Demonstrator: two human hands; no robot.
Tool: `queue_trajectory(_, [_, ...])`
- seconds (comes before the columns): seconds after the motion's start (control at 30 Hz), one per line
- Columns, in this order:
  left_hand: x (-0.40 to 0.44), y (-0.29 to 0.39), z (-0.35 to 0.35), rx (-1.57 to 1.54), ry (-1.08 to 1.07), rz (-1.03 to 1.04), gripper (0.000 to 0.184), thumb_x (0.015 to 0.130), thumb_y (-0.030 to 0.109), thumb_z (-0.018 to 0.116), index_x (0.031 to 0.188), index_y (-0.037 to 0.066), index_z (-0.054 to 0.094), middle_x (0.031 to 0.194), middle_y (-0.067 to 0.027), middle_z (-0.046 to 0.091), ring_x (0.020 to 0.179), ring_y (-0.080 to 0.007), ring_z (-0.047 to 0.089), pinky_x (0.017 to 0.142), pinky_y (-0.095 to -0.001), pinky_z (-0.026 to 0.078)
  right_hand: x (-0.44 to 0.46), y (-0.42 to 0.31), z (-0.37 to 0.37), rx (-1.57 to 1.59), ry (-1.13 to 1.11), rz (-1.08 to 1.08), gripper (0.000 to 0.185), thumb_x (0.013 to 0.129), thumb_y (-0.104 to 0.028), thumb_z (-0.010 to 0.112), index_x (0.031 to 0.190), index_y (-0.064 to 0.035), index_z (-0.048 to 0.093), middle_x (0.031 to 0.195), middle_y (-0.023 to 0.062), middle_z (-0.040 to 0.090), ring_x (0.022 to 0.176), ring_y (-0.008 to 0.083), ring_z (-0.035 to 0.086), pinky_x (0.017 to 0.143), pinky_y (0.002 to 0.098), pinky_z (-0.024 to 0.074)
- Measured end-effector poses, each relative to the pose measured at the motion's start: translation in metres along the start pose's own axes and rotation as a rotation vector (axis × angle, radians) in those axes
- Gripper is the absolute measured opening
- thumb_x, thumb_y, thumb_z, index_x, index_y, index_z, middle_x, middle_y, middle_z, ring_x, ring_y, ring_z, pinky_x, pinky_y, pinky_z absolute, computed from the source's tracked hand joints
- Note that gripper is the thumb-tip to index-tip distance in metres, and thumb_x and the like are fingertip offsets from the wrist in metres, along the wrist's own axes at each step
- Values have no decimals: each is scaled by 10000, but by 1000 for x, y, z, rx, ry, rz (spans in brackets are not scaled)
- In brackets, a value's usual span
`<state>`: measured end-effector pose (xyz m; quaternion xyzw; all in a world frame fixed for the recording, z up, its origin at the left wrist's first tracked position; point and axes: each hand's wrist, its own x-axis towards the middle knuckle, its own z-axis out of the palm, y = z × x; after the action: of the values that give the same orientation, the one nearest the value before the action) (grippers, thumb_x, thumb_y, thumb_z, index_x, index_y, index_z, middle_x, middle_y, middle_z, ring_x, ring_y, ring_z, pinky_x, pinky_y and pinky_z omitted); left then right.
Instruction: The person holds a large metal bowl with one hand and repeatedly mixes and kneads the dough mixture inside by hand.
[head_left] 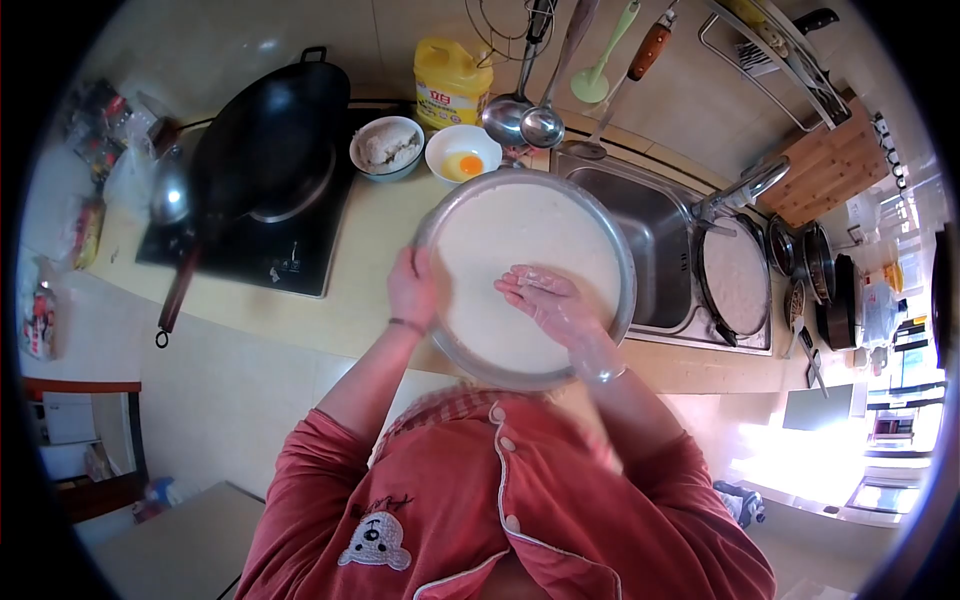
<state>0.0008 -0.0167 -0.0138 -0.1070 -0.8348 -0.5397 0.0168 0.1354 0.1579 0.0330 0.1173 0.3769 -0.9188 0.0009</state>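
A wide metal basin [628,290] full of white, milky liquid [520,230] stands at the counter's front edge, right before my body. My left hand [411,288] grips its left rim, the fingers partly hidden against the outer wall. Over the middle of the liquid is my right hand [545,300], wet and coated with a whitish film up to the wrist. Its fingers are stretched out side by side, slightly cupped, holding nothing; whether they touch the surface I cannot tell. Behind the basin sit a bowl with a raw egg [463,155] and a bowl of white, lumpy food [388,148].
At left, a black wok [265,130] rests on the cooktop [310,250]. A yellow oil jug [450,85] stands by the wall under hanging ladles [542,127]. To the right are the sink [640,225], a round pan of white stuff [735,270] and a wooden cutting board [825,165].
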Motion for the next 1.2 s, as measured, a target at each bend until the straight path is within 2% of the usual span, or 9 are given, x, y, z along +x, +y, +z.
queue_trajectory(0.27, [0,0,-1,-13,-12,-12,277,875,262,439,873,0,528,771,-232,560,732,-401,539,640,-429,425,0,0,5,-161,243,54,220,852,-144,548,1007,13,534,860,110,610,791,198,613,671,265,494])
queue_trajectory(0.43, [0,0,-1,-6,-11,-10,279,875,261,439,885,-3,529,778,-230,563,737,-399,542,644,-427,427,2,-6,0,-304,405,139,236,851,-257,566,754,-43,550,559,-13,466,490,74,433,469,205,370])
queue_trajectory(0.53, [0,4,-3,1,-22,-31,278,875,261,440,888,-1,530,783,-230,565,741,-397,544,646,-426,428,2,-13,-5,-247,340,207,334,869,-322,524,663,-59,523,521,-25,435,470,54,412,447,201,354])
queue_trajectory(0.67, [-1,6,-4,-15,-18,-22,273,874,258,442,885,0,531,784,-228,565,742,-395,544,646,-421,429,13,-2,-3,-875,506,56,312,861,-331,508,775,-37,568,558,14,492,537,154,499,552,293,426])
queue_trajectory(0.73, [-1,7,-4,-21,-18,-23,273,874,258,443,884,0,531,784,-227,565,742,-395,544,646,-419,429,9,-15,20,-1530,315,-85,227,826,-275,528,830,-56,587,676,61,560,702,223,559,679,347,438])
queue_trajectory(0.93, [0,2,-3,-5,-12,-22,294,881,271,448,915,-5,546,749,-180,576,691,-303,560,636,-357,435,40,8,12,-2087,-100,-349,176,750,-171,528,892,-94,600,1123,117,478,1097,297,414,857,449,368])
queue_trajectory(1.07, [0,1,-2,24,-1,-7,296,880,279,450,908,1,548,755,-179,576,691,-308,558,636,-360,434,63,18,1,-2318,-196,-255,243,737,-131,546,971,-74,582,1189,120,433,1129,328,375,838,469,384])
queue_trajectory(1.17, [0,-1,-2,27,-1,-8,298,880,282,452,905,2,549,746,-180,574,684,-308,557,631,-361,433,82,18,-9,-2396,-268,-266,235,737,-83,516,959,-53,584,1097,110,514,1052,306,462,805,441,418])
queue_trajectory(1.2, [0,0,-2,22,-2,-7,298,879,283,453,903,1,550,739,-181,573,680,-308,558,627,-361,433,88,14,-9,-2456,-363,-44,233,741,-66,507,959,-47,587,1049,105,548,1014,287,499,786,420,434])
